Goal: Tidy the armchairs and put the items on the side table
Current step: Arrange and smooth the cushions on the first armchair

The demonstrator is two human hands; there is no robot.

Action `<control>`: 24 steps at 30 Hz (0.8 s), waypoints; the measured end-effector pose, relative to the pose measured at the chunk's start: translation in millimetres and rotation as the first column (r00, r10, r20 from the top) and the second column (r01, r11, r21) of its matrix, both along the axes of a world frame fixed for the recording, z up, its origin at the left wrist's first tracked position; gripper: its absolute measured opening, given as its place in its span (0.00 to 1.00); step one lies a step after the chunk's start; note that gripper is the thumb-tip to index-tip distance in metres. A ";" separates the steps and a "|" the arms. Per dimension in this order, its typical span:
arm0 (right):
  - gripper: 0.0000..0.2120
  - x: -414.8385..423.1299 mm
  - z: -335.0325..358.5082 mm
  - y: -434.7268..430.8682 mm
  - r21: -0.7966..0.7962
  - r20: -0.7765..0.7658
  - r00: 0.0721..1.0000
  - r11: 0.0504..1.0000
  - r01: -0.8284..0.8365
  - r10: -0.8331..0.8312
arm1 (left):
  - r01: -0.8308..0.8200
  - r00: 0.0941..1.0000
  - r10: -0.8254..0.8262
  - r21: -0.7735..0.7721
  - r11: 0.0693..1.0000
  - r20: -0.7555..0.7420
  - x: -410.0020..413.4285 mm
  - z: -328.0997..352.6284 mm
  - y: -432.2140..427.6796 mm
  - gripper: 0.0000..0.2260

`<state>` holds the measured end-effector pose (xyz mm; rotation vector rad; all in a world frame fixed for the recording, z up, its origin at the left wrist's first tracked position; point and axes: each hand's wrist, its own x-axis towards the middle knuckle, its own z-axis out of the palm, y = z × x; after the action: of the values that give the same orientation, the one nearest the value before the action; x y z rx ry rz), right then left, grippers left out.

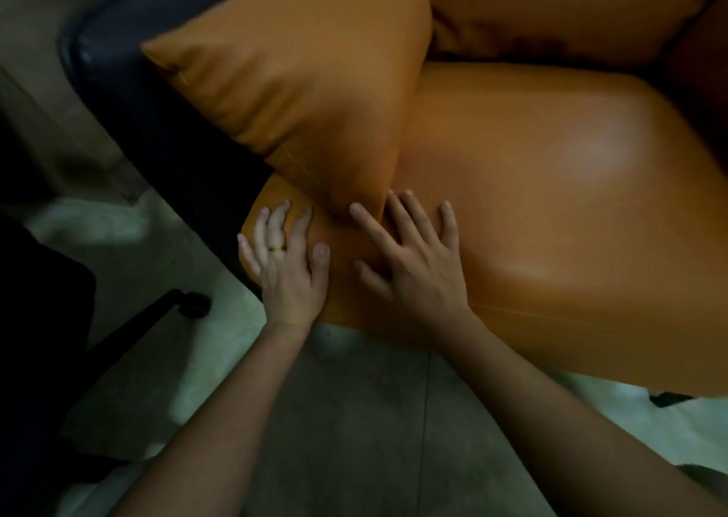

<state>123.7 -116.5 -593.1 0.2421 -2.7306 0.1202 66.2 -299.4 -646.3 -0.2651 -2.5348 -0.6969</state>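
Observation:
An orange leather armchair fills the upper right, its seat cushion [551, 201] bulging toward me. A loose orange pillow [295, 83] leans against the dark left armrest [157, 122], its lower corner pointing down at the seat's front left. My left hand [287, 264], with a gold ring, lies flat on the front left corner of the seat, fingers spread. My right hand [413, 260] rests flat on the seat just right of the pillow's corner, index finger touching that corner. Neither hand holds anything. No side table is in view.
The orange back cushion [571, 4] sits at the top right. A black office chair base with a caster [193, 304] stands on the pale tiled floor [354, 418] at the left. A dark armchair foot [669, 398] shows at the right.

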 end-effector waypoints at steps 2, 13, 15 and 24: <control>0.32 5.6 2.3 5.4 -0.035 0.034 0.999 0.999 -0.029 0.030 | 0.002 0.999 -0.001 -0.025 1.000 0.050 5.4 5.2 -1.7 0.24; 0.31 79.6 -7.9 96.5 -0.171 0.029 0.918 0.903 0.395 -0.396 | 0.185 0.944 -0.175 -0.008 0.983 0.280 92.8 3.3 19.6 0.29; 0.32 92.6 -12.0 106.3 -0.153 0.045 0.910 0.898 0.413 -0.412 | 0.346 0.927 -0.316 -0.135 0.928 0.203 108.7 0.1 34.5 0.28; 0.31 80.6 -9.3 99.9 -0.091 -0.050 0.915 0.914 0.395 -0.401 | 0.396 0.917 -0.338 -0.381 0.835 0.213 47.3 49.1 91.2 0.23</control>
<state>204.3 -16.6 -602.4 -0.3294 -2.6384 0.1019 113.4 -208.3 -597.2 -0.9050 -2.7779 -0.2959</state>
